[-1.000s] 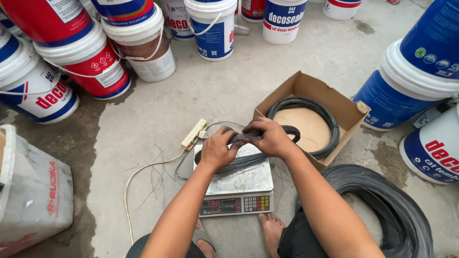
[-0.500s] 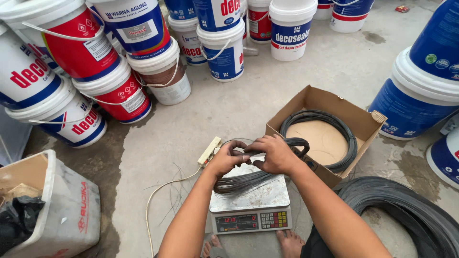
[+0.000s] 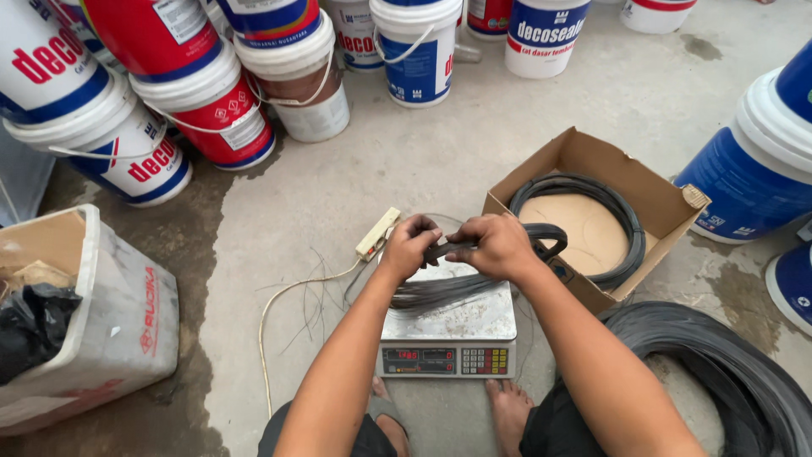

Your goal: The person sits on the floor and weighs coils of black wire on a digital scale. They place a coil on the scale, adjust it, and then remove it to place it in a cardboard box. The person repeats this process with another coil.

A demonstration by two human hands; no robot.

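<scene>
Hands pulled slightly nearer since earlier; wire bundle (image 3: 448, 292) now lies on the scale (image 3: 448, 326). Left hand (image 3: 410, 245) and right hand (image 3: 499, 245) both closed on a dark wire strand (image 3: 541, 233) above it, box (image 3: 592, 161) right.

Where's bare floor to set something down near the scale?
Free: concrete between the scale, the paint buckets and the cardboard box, past the power strip. Crowded: thin wires left of the scale, wire coil to the right.
</scene>
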